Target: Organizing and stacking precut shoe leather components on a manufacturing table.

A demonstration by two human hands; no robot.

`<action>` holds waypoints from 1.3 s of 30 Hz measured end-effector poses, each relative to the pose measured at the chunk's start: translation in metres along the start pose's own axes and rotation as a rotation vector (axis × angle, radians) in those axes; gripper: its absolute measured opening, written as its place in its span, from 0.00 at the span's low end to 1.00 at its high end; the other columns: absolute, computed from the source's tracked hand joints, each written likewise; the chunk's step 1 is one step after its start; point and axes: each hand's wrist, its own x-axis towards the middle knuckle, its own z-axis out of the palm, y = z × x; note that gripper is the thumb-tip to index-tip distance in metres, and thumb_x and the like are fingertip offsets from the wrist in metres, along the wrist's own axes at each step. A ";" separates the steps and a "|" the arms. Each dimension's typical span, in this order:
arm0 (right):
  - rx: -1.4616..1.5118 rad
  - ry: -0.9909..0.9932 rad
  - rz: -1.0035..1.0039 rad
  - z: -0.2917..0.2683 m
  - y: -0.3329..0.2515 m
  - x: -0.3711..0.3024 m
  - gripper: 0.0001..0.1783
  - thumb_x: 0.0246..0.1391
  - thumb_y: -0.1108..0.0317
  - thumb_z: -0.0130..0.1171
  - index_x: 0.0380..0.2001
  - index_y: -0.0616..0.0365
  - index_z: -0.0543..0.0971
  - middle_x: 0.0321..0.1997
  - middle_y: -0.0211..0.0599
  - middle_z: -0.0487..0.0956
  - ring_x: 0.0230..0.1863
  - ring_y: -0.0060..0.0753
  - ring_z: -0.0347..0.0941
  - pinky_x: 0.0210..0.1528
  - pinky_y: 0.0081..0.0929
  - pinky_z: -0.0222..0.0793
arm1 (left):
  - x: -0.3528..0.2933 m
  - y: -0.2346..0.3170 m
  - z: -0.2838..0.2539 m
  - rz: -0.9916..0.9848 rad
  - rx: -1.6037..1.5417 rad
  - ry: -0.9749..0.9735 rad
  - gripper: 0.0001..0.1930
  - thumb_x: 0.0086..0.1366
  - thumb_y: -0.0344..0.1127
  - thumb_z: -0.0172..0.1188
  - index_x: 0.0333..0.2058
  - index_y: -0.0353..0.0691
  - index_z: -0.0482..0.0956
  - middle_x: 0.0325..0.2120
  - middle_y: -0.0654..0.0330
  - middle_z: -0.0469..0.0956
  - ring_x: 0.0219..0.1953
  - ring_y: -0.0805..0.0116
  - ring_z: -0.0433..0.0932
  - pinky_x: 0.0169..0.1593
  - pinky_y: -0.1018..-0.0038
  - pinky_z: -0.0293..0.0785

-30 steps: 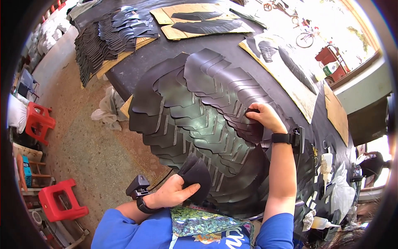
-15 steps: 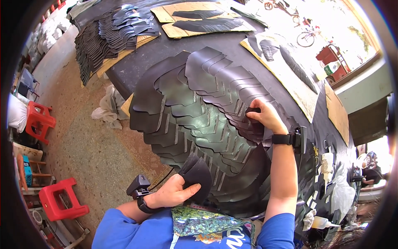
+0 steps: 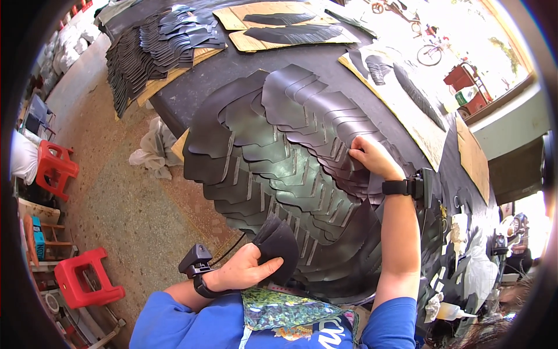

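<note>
My left hand is closed round a small stack of black, leather-like pieces, held upright near my body. Over the far right of the work, my right hand has its thumb and fingers pinched together; whatever is between them, if anything, cannot be made out. Beneath it many dark cut pieces lie in overlapping rows, like shingles, with pale grey strips showing along some edges. Both wrists wear black straps with small devices.
Fanned black pieces lie on a board at the far left of the dark table. Boards carrying dark curved pieces stand at the back and right. A red stool is on the left floor; a squeeze bottle lies at right.
A dark bit that showed at my right fingertips is now out of sight, and the fingers are drawn closer together. My left hand has barely moved.
</note>
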 end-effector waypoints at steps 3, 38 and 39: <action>-0.044 -0.013 0.061 0.001 -0.001 0.002 0.09 0.44 0.66 0.56 0.26 0.60 0.71 0.24 0.41 0.73 0.28 0.39 0.69 0.31 0.31 0.63 | -0.001 0.001 0.002 0.001 -0.014 -0.008 0.13 0.61 0.32 0.49 0.41 0.29 0.70 0.33 0.63 0.74 0.35 0.78 0.67 0.40 0.78 0.67; -0.102 0.497 -0.331 0.024 -0.096 -0.099 0.19 0.42 0.66 0.56 0.40 0.59 0.71 0.45 0.48 0.68 0.48 0.46 0.64 0.48 0.35 0.62 | -0.024 -0.007 0.031 0.232 -0.173 0.171 0.14 0.64 0.36 0.45 0.44 0.33 0.68 0.36 0.66 0.71 0.37 0.81 0.67 0.42 0.80 0.65; -0.062 0.371 -0.403 0.025 -0.117 -0.114 0.20 0.39 0.67 0.58 0.39 0.59 0.71 0.44 0.46 0.68 0.47 0.45 0.64 0.47 0.34 0.62 | -0.025 -0.009 0.030 0.232 -0.174 0.180 0.14 0.64 0.36 0.45 0.44 0.33 0.68 0.36 0.66 0.71 0.37 0.81 0.67 0.42 0.80 0.65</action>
